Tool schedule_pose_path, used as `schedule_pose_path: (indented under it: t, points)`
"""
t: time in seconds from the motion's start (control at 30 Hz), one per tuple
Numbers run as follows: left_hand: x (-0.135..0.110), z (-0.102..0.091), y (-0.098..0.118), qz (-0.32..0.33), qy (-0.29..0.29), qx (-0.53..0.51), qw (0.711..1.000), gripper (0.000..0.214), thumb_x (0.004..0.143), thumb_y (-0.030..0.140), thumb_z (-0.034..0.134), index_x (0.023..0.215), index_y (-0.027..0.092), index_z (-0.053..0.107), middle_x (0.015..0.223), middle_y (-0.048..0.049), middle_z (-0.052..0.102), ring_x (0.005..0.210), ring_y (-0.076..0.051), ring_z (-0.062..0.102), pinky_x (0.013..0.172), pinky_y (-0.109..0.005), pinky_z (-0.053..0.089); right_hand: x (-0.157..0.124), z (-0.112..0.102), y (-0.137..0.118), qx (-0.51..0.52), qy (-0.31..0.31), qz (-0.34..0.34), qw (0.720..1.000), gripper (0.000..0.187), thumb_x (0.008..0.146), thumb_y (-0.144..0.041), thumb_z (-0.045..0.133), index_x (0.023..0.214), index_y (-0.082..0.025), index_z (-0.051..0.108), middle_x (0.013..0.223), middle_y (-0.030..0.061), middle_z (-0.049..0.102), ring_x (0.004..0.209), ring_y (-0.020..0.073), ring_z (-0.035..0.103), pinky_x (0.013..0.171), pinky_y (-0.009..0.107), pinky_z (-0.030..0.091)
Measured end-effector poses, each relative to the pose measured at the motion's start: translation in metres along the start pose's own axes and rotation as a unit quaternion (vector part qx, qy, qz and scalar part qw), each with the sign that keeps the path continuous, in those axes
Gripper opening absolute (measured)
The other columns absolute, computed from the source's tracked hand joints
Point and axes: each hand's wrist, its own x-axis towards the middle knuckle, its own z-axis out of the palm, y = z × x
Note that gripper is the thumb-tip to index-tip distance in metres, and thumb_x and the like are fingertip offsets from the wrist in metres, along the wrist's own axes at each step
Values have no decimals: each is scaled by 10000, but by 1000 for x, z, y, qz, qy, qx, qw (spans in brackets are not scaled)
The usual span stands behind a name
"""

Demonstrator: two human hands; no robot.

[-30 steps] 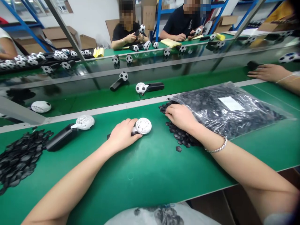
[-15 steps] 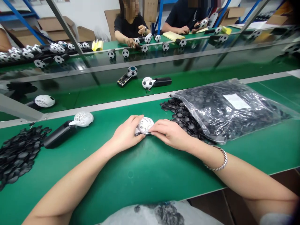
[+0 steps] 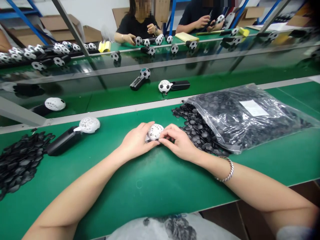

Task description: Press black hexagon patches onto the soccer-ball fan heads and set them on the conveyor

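Note:
On the green table in front of me, my left hand [image 3: 136, 141] is closed around the left side of a white openwork ball shell [image 3: 155, 131] with a football pattern, its thumb along the lower edge. At the shell's right edge, my right hand [image 3: 178, 141] pinches with thumb and fingertips against it. Whatever lies between those fingertips is too small to make out; a dark spot shows by the thumbs. Just right of my right hand lies a heap of flat black pieces [image 3: 200, 128], spilling from a clear plastic bag [image 3: 225, 113].
To the left lie another heap of black pieces [image 3: 22, 160] and a white ball shell [image 3: 89, 125] on a black handle [image 3: 63, 141]. Beyond the table edge, a green conveyor [image 3: 112, 96] carries similar ball units. Two co-workers sit across, with many football units before them.
Units on the near conveyor have shifted right, and those on the far strip left. My right fingers curl more, and my left thumb reaches farther along the shell. The shell stays in place.

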Motion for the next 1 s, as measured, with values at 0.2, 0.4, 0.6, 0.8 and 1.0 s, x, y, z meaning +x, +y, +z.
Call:
schedule_pose_path:
  t: [0.2, 0.4, 0.6, 0.8, 1.0]
  points:
    - [1, -1, -1, 1, 10, -14, 1000, 602, 703, 458, 607, 1225, 217, 430, 1147, -61, 557, 953, -252, 573, 772, -358, 478, 0, -1, 2, 10, -2, 22, 1000, 61, 772, -184, 580, 779, -191, 520, 795, 9, 459, 690, 115, 487, 620, 256, 445]
    - [3, 0, -1, 12, 22, -29, 999, 533, 698, 452, 610, 1160, 226, 473, 1073, -36, 597, 898, -232, 590, 722, -325, 472, 3, 6, 4, 25, 24, 50, 998, 215, 721, -194, 627, 842, -200, 450, 893, 21, 415, 666, 105, 465, 571, 250, 459]
    - [0, 0, 1, 17, 25, 18, 999, 564, 719, 462, 580, 1213, 228, 443, 1151, -47, 579, 978, -250, 566, 775, -353, 447, 10, -16, 11, -28, -13, 57, 998, 152, 757, -255, 610, 825, -184, 494, 860, 22, 515, 658, 107, 511, 608, 250, 452]
    - [-2, -5, -2, 52, 9, 83, 995, 571, 709, 149, 478, 1265, 263, 412, 1244, -37, 541, 1064, -259, 507, 841, -412, 385, 15, -61, 25, -309, -81, 152, 935, 65, 751, -245, 612, 768, -186, 632, 821, 47, 632, 750, 179, 574, 651, 285, 421]
    - [4, -2, -10, 118, 17, 76, 990, 633, 677, 9, 375, 1240, 291, 446, 1189, 6, 580, 1092, -212, 465, 1019, -482, 215, 19, -65, 31, -249, -126, 203, 939, 41, 725, -175, 618, 761, -195, 618, 724, 3, 645, 654, 140, 583, 588, 242, 418]
